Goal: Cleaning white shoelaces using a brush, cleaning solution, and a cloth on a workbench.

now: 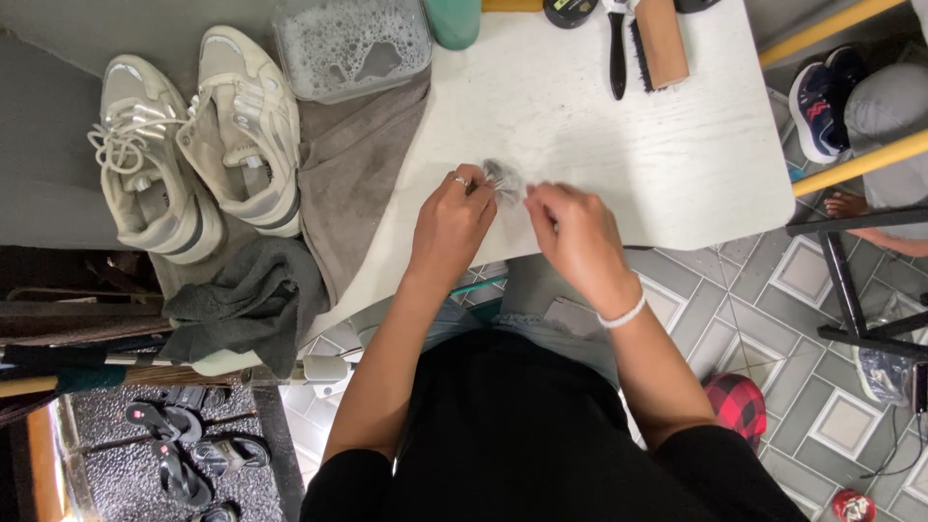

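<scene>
A white table fills the upper middle of the frame, its near edge running just above the person's lap. A grey towel is spread over its left part and hangs off the edge. On that towel, at the upper left, stands a pair of worn cream sneakers, side by side, toes toward the bottom of the frame, laces loose on the left one. Below them, at the left edge of the table, lies a crumpled dark grey cloth. At the top, just left of centre, a clear tub of soapy water sits on the towel, and a green cup stands just beside it on the right. Further right along the top edge lie a wooden brush and a slim black-handled brush, close together.

In the middle of the frame both hands meet over the bare table. The left hand, with a ring on one finger, has its fingers curled in and pinches one side of a small crumpled clear wrapper. The right hand, a white band at its wrist, is likewise curled, its fingertips gripping the wrapper's other side. The wrapper sits between the two hands, just above the tabletop; whether it touches the table cannot be told.
</scene>
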